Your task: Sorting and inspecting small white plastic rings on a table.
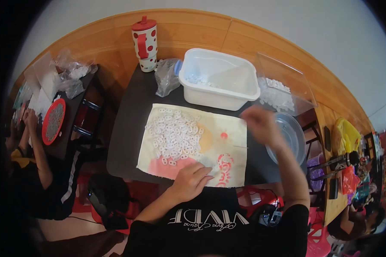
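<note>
My left hand (190,181) rests at the near edge of a cream cloth (231,120) with red and orange prints, its fingers pressed together. At their tips shows a small white piece (210,170), partly hidden by the fingers. A heap of small white plastic pieces with paired holes (176,135) covers the cloth's left half. My right hand (260,123) is raised over the cloth's far right corner, between a white tub (221,97) and a round clear container (294,137). Motion smears its fingers. A thin needle-like stick (240,147) lies at the cloth's right edge.
Behind the cloth stand a red-dotted tumbler (145,45), a grey plastic bag (166,77) and a clear box with white pieces (276,94). At the left table, another person's hands (29,118) are beside a red tray (54,122). Another person sits far right.
</note>
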`<action>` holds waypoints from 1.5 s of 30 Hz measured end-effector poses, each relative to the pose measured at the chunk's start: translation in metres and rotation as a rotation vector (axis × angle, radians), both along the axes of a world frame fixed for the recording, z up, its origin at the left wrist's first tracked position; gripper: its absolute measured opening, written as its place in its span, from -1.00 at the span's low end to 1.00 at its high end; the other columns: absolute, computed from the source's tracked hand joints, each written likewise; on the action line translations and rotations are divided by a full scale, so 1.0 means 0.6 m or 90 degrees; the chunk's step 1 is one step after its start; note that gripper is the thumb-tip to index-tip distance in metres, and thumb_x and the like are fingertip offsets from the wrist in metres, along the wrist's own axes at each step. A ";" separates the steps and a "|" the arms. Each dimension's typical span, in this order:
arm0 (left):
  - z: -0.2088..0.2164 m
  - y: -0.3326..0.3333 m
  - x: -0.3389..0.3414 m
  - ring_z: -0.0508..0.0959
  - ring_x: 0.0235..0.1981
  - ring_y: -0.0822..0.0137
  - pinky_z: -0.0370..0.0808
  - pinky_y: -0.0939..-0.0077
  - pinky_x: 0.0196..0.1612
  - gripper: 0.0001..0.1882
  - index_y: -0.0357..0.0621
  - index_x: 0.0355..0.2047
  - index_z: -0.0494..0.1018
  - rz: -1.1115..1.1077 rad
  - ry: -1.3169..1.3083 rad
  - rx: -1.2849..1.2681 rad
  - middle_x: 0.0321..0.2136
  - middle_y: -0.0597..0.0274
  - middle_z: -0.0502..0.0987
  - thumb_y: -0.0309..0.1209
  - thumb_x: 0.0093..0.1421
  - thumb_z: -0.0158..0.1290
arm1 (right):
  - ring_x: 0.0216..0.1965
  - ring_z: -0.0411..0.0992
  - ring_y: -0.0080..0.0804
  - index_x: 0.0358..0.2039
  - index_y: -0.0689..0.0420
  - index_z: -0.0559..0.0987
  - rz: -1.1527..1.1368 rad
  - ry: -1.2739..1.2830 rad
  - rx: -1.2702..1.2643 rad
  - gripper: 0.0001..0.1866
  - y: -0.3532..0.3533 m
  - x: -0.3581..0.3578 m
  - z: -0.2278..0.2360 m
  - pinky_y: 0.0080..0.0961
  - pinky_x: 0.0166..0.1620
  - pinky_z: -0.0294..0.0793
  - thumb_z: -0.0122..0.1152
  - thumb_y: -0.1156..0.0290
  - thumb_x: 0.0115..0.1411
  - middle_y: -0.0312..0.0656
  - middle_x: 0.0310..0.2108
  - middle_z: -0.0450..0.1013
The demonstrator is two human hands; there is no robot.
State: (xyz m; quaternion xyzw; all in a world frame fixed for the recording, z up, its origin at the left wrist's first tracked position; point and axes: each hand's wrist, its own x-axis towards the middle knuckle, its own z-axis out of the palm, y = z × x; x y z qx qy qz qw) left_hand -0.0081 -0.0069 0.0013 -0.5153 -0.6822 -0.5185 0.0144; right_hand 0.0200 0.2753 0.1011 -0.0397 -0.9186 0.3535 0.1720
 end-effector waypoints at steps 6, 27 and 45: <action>0.003 0.018 0.011 0.51 -0.45 0.06 0.45 0.26 -0.42 -0.75 -0.30 -0.23 0.53 -0.010 0.037 -0.079 -0.45 0.06 0.45 -0.54 0.05 0.22 | -0.29 0.41 0.00 -0.21 0.19 0.58 0.160 0.062 0.245 -0.73 -0.112 -0.053 -0.114 -0.19 -0.24 0.42 0.26 0.56 0.00 -0.01 -0.37 0.38; 0.022 -0.027 -0.019 0.56 -0.51 0.15 0.48 0.40 -0.47 -0.83 -0.28 -0.27 0.55 0.073 -0.065 -0.067 -0.42 0.07 0.52 -0.60 0.09 0.20 | -0.34 0.45 -0.12 -0.36 0.15 0.59 0.151 0.017 0.144 -0.83 -0.146 0.023 -0.100 -0.25 -0.30 0.45 0.34 0.47 -0.02 -0.12 -0.38 0.40; 0.030 -0.001 -0.004 0.54 -0.50 0.39 0.44 0.60 -0.45 -0.72 -0.32 -0.11 0.55 -0.036 -0.324 -0.014 -0.42 0.13 0.55 -0.68 0.14 0.13 | -0.46 0.46 -0.25 -0.40 0.23 0.58 0.060 0.181 0.008 -0.82 -0.181 0.124 -0.116 -0.47 -0.44 0.43 0.31 0.68 -0.08 -0.14 -0.39 0.47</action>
